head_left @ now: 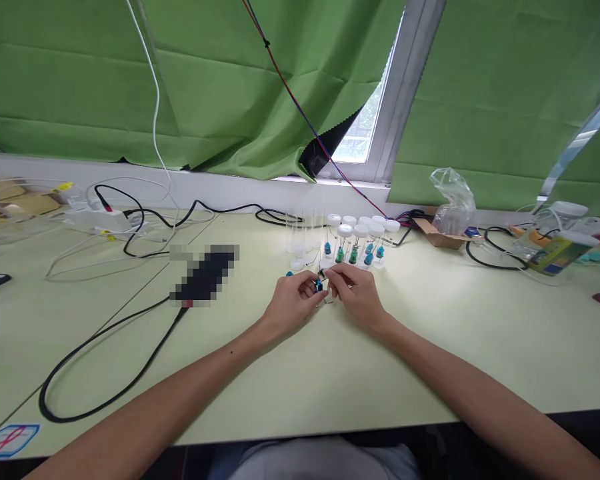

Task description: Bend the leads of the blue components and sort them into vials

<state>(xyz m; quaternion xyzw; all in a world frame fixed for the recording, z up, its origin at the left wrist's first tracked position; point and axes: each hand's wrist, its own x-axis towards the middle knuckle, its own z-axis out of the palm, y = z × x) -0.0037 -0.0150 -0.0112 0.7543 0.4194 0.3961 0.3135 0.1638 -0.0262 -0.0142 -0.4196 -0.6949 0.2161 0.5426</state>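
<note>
My left hand (294, 297) is closed around a small blue part (319, 285) with a thin dark stem pointing up. Close beside it, the fingertips of my right hand (354, 291) are pinched together at the top of that part; whatever they hold there is too small to make out. Just beyond the hands stand several clear tubes with white caps (345, 231), holding small blue and green pieces (340, 255) on thin stems. Left of these, several clear tubes (296, 233) stand without blue or green pieces showing. Another bit of blue (289, 273) peeks out behind my left hand.
A blurred dark device (205, 277) with a looping black cable (105, 410) lies left. At the back are a white power strip (93, 219), an open cardboard box (443, 235) with a plastic bag, and a labelled container (563, 252). Green curtains (230, 87) hang behind the table.
</note>
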